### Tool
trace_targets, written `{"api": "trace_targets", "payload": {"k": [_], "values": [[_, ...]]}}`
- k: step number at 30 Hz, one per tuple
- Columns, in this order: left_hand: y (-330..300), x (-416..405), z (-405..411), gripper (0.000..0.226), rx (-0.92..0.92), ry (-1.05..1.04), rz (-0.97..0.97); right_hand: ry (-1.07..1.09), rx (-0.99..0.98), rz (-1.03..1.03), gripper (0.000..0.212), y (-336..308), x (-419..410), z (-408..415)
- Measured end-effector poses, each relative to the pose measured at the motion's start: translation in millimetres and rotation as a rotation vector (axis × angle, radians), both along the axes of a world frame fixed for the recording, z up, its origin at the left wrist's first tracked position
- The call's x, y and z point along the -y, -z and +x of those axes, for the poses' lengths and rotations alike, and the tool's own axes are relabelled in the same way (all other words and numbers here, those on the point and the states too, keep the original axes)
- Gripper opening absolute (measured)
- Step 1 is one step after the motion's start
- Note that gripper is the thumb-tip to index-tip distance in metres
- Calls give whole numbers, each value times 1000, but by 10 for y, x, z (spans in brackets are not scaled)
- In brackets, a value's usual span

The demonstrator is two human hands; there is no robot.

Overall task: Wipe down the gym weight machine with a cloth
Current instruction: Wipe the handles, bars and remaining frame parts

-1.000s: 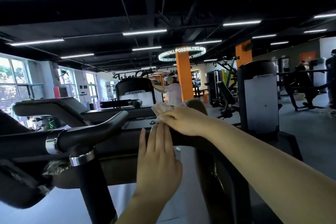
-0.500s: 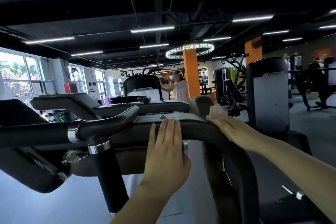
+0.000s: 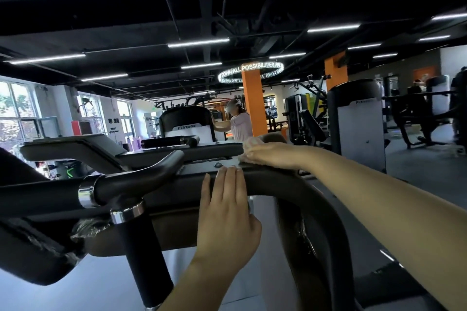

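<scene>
Bracing flat against the front of the dark curved frame (image 3: pixel 285 182) of the weight machine: left hand (image 3: pixel 225 214), fingers straight and together, gripping nothing. Just beyond, pressing a pale cloth (image 3: pixel 252 144) onto the frame's top: right hand (image 3: pixel 270 155), palm down, fingers extended over it. Lower left, black handle (image 3: pixel 141 240) with chrome rings. Farther off, orange column (image 3: pixel 254 103) and a person (image 3: pixel 238 122) at another machine.

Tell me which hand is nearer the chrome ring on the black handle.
Left. The left hand rests flat on the frame just right of the chrome ring; the right hand, pressing the cloth, is farther right.
</scene>
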State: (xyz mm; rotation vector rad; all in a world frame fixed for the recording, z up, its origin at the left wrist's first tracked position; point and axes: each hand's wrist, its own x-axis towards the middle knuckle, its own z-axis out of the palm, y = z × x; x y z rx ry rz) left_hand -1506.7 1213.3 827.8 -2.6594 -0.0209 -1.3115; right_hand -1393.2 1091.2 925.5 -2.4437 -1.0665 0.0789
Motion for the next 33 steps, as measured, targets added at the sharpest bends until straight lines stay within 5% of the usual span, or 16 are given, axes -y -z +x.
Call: {"api": "trace_targets", "payload": {"k": [7, 14, 22, 29, 33], "values": [[-293, -244, -29, 54, 7, 161, 6, 135, -122, -90, 62, -246, -108, 294], [-573, -79, 161, 62, -166, 195, 156, -7, -209, -52, 34, -468, -25, 310], [-516, -88, 168, 59, -238, 60, 206, -100, -372, -298, 43, -624, -194, 472], [-667, -168, 65, 78, -410, -79, 182, -160, -449, -437, 58, -593, -619, 601], [-684, -34, 134, 66, -423, -58, 169, -171, -501, -470, 69, -575, -643, 743]]}}
